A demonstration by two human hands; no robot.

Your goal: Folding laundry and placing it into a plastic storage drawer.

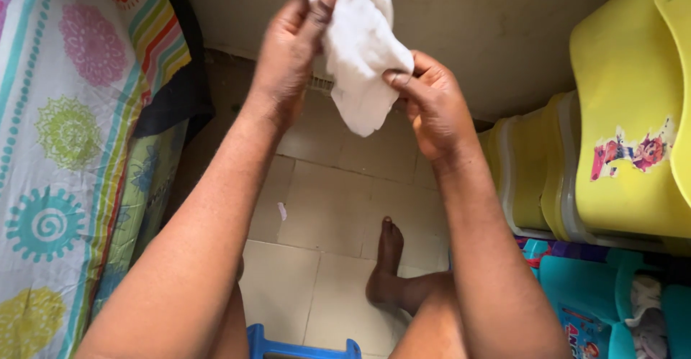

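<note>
Fingers [394, 78] of both your hands pinch the white cloth [360, 50] above the tiled floor [324, 208]; mid-fold, next needs edges aligned.

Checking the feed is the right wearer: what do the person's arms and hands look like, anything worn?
Both arms are bare to the frame's lower edge: no sleeves show. The left hand and right hand wear no gloves, and no rings, watch or bands show on the fingers or wrists. Nails are short and unpainted.
</note>
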